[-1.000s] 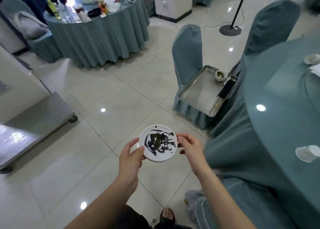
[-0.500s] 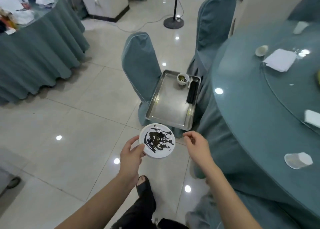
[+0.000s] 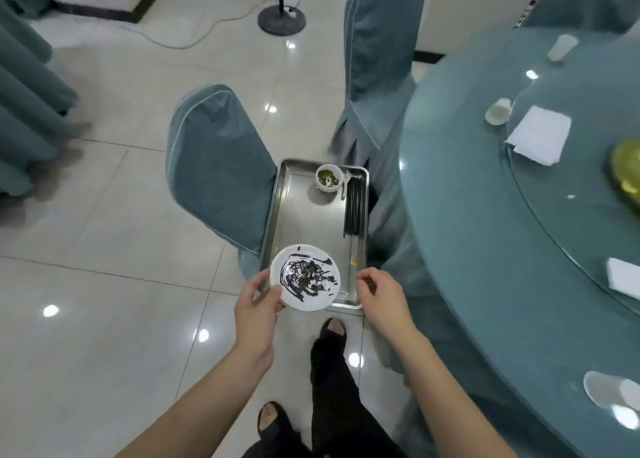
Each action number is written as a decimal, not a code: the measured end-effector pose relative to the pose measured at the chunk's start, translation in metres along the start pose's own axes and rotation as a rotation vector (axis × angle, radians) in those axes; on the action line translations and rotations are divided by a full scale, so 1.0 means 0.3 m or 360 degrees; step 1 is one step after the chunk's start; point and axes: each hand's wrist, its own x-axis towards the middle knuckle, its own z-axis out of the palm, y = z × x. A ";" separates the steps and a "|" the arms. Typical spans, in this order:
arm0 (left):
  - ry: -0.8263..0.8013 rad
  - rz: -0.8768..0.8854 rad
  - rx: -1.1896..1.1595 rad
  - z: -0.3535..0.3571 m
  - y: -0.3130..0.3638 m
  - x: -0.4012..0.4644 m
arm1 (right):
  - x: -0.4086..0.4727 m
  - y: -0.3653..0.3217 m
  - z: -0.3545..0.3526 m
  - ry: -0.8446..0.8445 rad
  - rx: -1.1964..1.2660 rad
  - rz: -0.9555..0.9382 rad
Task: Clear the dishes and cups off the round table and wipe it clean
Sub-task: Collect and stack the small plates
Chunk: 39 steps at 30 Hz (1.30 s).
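My left hand (image 3: 258, 301) grips the near-left rim of a small white plate (image 3: 306, 275) smeared with dark sauce, holding it over the near end of a steel tray (image 3: 304, 215). The tray lies on a covered chair seat and carries a small bowl of green scraps (image 3: 328, 178), a spoon and black chopsticks (image 3: 353, 208). My right hand (image 3: 381, 293) hovers just right of the plate by the tray's near right corner, fingers loosely curled, holding nothing. The round table (image 3: 467, 232) with its teal cloth fills the right side.
On the table are a small white cup (image 3: 498, 111), a folded napkin (image 3: 538, 133), another napkin (image 3: 623, 277), a saucer (image 3: 611, 393) and a tipped cup (image 3: 561, 47). Covered chairs (image 3: 216, 166) stand around the tray. A lamp base (image 3: 281, 19) and cord lie on the tiled floor.
I have stepped closer to the tray. My left hand has carried the plate forward over the tray's near end. My right hand, off the plate since half a second ago, has moved along beside it.
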 end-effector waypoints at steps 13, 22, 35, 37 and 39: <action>0.0272 -0.0238 -0.0003 0.302 0.042 0.703 | 0.828 -0.015 0.077 -0.0206 -0.0364 -0.0139; 0.0466 -0.0350 -0.0001 0.432 -0.153 1.333 | 1.226 0.122 0.307 -0.0220 -0.0441 -0.0111; 0.0590 -0.0544 -0.0158 0.608 -0.278 1.979 | 1.556 0.169 0.502 0.0006 -0.0286 -0.0232; 0.0560 -0.0567 -0.0176 0.639 -0.279 2.025 | 1.569 0.189 0.515 0.0004 -0.0254 -0.0235; 0.0549 -0.0586 -0.0181 0.669 -0.275 2.056 | 1.581 0.205 0.523 0.0000 -0.0229 -0.0212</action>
